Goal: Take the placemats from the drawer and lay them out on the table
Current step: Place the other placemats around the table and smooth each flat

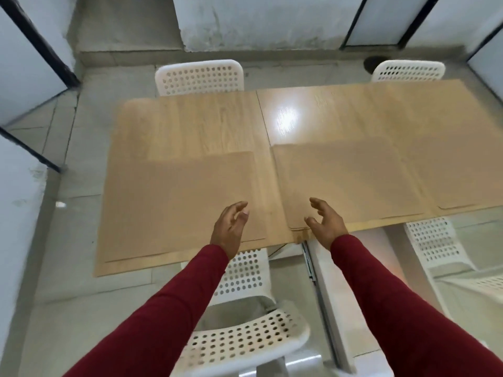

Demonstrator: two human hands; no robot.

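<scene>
A light wooden counter (217, 123) carries several tan placemats, all flat with their long axes running along the counter's near edge. The left mat (174, 202) lies at the near left corner, its front edge just inside the counter's near edge and its left side close to the left edge. The middle mat (343, 183) sits just right of the counter's centre seam, near the near edge; at its near left corner thin stacked edges show, so it appears to be more than one sheet, though how many I cannot tell. A further mat (460, 180) lies beside it toward the near right corner, partly cut off by the frame. Both arms wear dark red sleeves (174, 317). The left hand (230, 227) hovers over the near right corner of the left mat, fingers loosely spread and slightly curled, gripping nothing; whether it touches the mat is unclear. The right hand (325, 224) is at the near left corner of the middle mat, fingers spread and relaxed, gripping nothing. An open white drawer (362, 281) juts from under the near edge, right of centre; nothing in it can be made out. White perforated chairs (245, 341) stand at the near and far edges.
</scene>
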